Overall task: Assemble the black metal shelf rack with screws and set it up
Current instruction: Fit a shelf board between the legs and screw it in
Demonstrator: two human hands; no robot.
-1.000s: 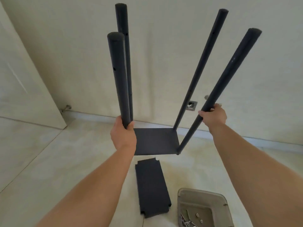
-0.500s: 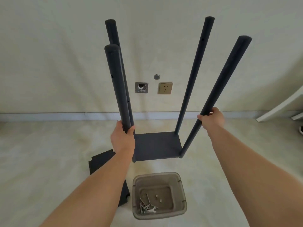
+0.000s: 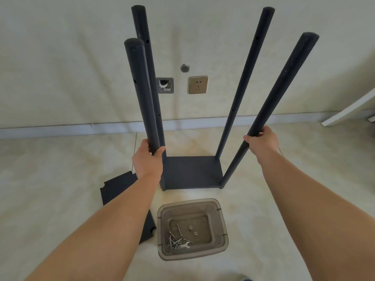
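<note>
Where my left forearm crossed the loose shelf panel on the floor, much of it was hidden, and the screws in the near plastic bin were a small tangle I could barely separate. My left hand curled tightly round the near left pole of the shelf rack standing centre on the floor. My right hand gripped the near right pole.

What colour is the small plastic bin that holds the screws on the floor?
The small plastic bin is translucent smoky grey-brown, seen best in the head view; the silver screws show inside.
</note>
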